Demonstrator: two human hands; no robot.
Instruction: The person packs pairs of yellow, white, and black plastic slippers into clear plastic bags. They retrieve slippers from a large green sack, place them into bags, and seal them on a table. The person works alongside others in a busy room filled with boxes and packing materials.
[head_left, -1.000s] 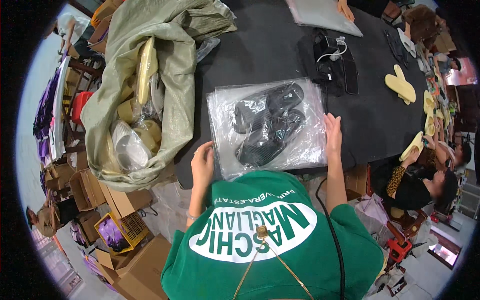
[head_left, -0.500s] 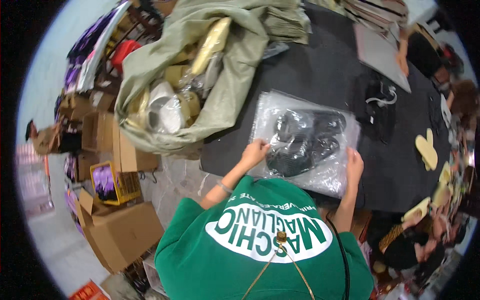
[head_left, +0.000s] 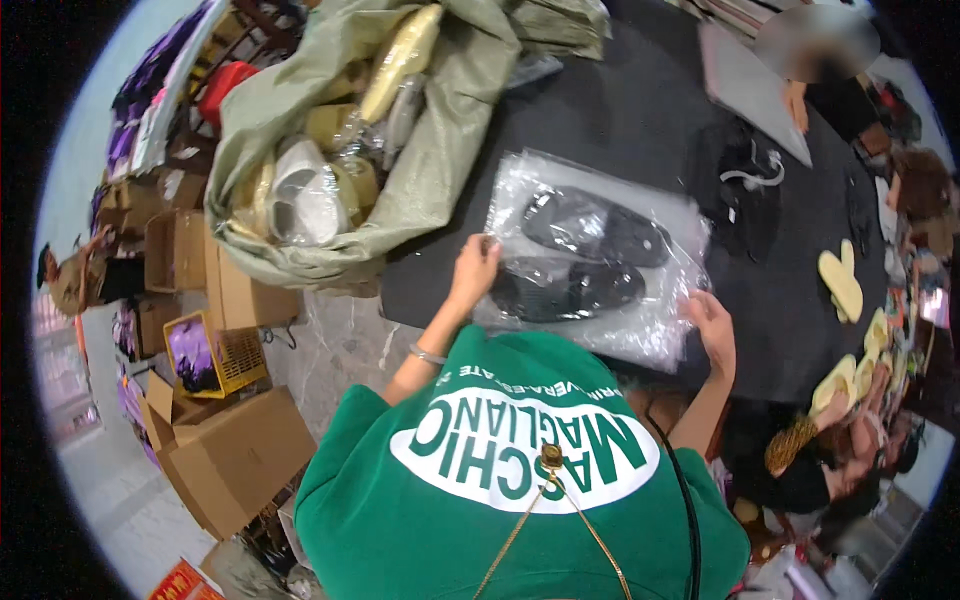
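A pair of black slippers (head_left: 597, 228) lies inside a clear plastic bag, one slipper above the other, with their lengths running left to right. Under and around them spreads a stack of clear plastic bags (head_left: 655, 335) on the black table. At the left edge, the fingers of my left hand (head_left: 475, 272) are closed on the plastic bag, close to the lower slipper. My right hand (head_left: 710, 325) pinches the bag's right edge, its fingers bent. How many layers of plastic each hand grips is hard to tell.
A green woven sack (head_left: 440, 185) of bagged slippers stands at the left. Black slippers (head_left: 745, 190) with a white strap and yellow slippers (head_left: 842, 282) lie to the right. Cardboard boxes (head_left: 235, 460) and a yellow crate (head_left: 235, 360) stand lower left. Other people work at the right.
The slippers in the bag have turned and spread apart, now lying lengthwise across it. My left hand has moved along the bag's left edge; my right hand stays at the right edge.
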